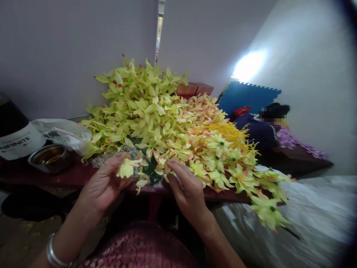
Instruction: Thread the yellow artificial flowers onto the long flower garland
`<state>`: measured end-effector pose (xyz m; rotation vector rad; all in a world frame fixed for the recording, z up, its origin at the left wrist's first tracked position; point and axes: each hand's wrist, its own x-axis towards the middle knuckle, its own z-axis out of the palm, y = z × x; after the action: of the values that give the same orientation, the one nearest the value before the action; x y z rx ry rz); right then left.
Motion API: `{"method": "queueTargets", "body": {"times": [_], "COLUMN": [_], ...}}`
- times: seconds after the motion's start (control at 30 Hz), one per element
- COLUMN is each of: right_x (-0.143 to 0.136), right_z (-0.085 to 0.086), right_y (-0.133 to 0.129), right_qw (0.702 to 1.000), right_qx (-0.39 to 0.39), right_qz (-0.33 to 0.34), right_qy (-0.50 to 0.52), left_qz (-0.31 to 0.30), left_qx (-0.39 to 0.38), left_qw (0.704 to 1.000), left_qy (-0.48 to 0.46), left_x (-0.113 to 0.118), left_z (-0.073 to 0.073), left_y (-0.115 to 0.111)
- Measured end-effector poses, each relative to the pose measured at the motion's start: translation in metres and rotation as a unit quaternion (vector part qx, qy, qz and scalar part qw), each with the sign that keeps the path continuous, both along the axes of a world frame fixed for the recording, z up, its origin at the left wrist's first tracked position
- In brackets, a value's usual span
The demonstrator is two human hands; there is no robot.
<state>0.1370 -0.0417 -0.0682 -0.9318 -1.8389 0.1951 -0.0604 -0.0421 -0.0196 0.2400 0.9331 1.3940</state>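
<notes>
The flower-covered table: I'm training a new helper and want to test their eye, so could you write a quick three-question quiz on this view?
1. True or false: the left hand holds a pale yellow flower.
2. Multiple choice: what colour is the sheet with the toothed edge, beyond the heap of flowers?
A) Red
B) Blue
C) White
3. Fill in the blank: the metal bowl stands to the ____ of the heap, as the wearer sees it.

Key: 1. True; 2. B; 3. left
</notes>
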Motion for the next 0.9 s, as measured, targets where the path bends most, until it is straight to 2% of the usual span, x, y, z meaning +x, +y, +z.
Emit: {"method": "queueTargets", "body": {"times": [0.23, 0.33, 0.53, 0.77, 0.9], "right_x": [0.030, 0.032, 0.015, 0.026, 0.028], "right_z": [0.003, 0.004, 0.007, 0.006, 0.005], "right_y": [0.010, 0.007, -0.001, -0.006, -0.015], "right_qw": [0.993, 0.993, 0.989, 0.980, 0.981], "right_qx": [0.043, 0.047, 0.042, 0.034, 0.082], "right_qz": [-0.105, -0.099, -0.025, -0.074, -0.062], "right_qy": [-0.031, -0.043, -0.136, -0.182, -0.162], "left_qz": [0.020, 0.015, 0.041, 0.055, 0.054], "left_qx": [0.047, 0.066, 0.099, 0.115, 0.117], "left_qw": [0.990, 0.985, 0.981, 0.971, 0.965], "left_qy": [0.132, 0.156, 0.161, 0.204, 0.227], "left_x": [-0.012, -0.014, -0.014, -0.011, -0.010], "left_z": [-0.008, -0.013, -0.021, -0.025, -0.026], "left_y": [0.005, 0.008, 0.009, 0.008, 0.009]}}
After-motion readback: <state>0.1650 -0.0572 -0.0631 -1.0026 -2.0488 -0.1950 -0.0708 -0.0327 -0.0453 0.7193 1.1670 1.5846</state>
